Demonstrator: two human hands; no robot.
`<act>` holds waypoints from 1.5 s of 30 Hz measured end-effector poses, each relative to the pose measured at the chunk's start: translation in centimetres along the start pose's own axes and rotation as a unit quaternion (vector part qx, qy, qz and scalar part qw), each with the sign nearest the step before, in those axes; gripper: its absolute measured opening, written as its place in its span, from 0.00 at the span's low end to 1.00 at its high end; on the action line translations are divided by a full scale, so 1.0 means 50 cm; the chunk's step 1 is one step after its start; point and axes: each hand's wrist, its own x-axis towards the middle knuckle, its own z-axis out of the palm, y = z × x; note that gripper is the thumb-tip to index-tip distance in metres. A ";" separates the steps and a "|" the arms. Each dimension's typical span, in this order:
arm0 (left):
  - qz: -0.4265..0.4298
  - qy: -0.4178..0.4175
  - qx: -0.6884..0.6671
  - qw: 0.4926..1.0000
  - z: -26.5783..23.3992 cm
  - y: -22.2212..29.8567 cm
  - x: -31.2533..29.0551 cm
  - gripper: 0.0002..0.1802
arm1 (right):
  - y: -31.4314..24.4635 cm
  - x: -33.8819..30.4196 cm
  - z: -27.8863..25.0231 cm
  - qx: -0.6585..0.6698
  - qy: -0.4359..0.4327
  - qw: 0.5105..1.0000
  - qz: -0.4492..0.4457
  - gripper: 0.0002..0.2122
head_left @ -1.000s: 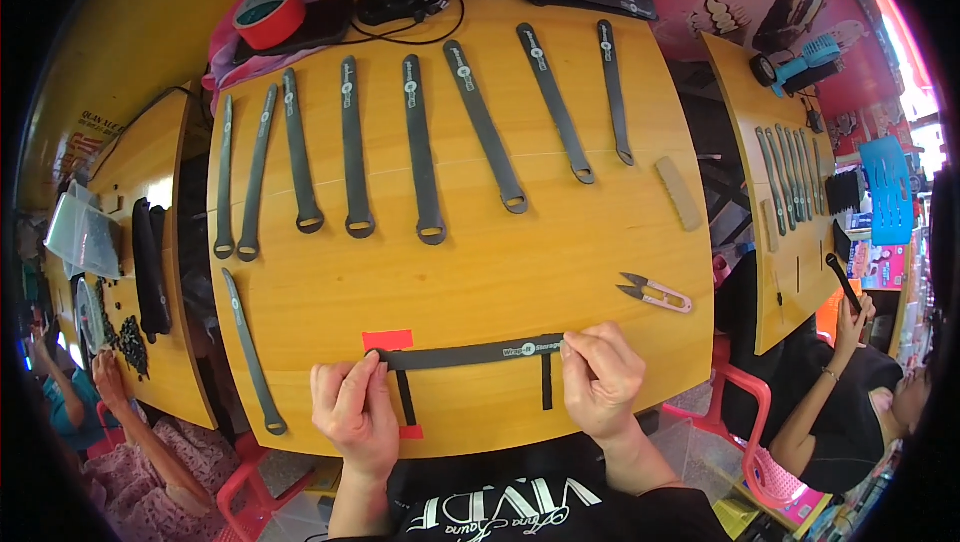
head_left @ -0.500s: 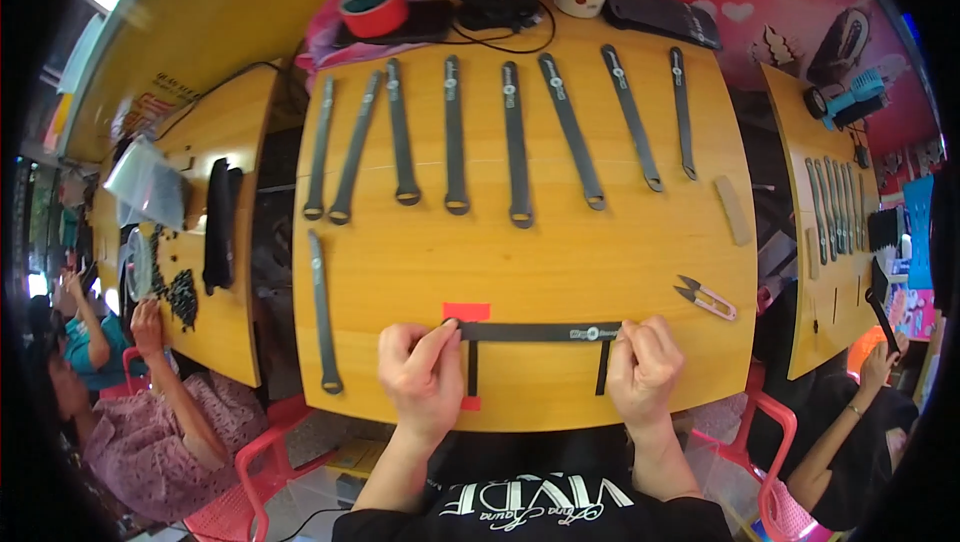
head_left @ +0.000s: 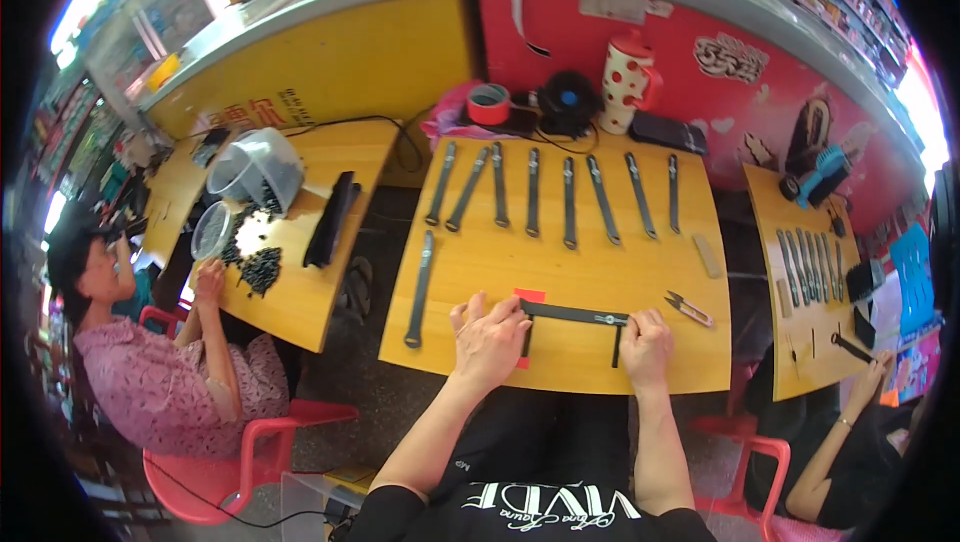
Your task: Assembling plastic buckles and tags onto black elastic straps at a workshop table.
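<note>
A dark grey strap (head_left: 572,315) is stretched sideways along the near part of the wooden table (head_left: 560,277). My left hand (head_left: 487,345) pinches its left end by a red tape mark (head_left: 532,295), the other fingers loosely raised. Closed round the strap's right end is my right hand (head_left: 646,350). Two short black strips lie below the strap; the right one (head_left: 616,349) shows more fully. Several similar straps (head_left: 569,204) with looped near ends form a row farther back, and a single strap (head_left: 420,292) lies at the left. Pink-handled thread snips (head_left: 690,309) rest right of my right hand.
A tan block (head_left: 706,255) lies at the table's right edge. Along the back stand a red tape roll (head_left: 488,112), a dark fan (head_left: 568,105), a spotted tumbler (head_left: 621,92) and a black case (head_left: 668,134). People sit at side tables, one beside a clear tub (head_left: 256,167).
The view has tilted up, showing more wall and surroundings. My left fingers have loosened from a tight fist into a more spread pose at the strap's end. My right hand keeps its grip.
</note>
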 end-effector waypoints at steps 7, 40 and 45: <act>-0.137 0.098 0.075 0.983 -0.044 -0.098 -0.006 0.14 | 0.023 -0.010 -0.017 -0.008 -0.061 0.998 0.029 0.02; -0.214 -0.282 -0.545 0.760 -0.135 0.008 -0.101 0.05 | -0.081 -0.142 -0.180 0.562 -0.187 0.771 0.234 0.07; -0.285 -0.234 -0.564 0.739 -0.094 0.007 -0.049 0.04 | -0.037 -0.108 -0.154 0.497 -0.099 0.829 0.237 0.08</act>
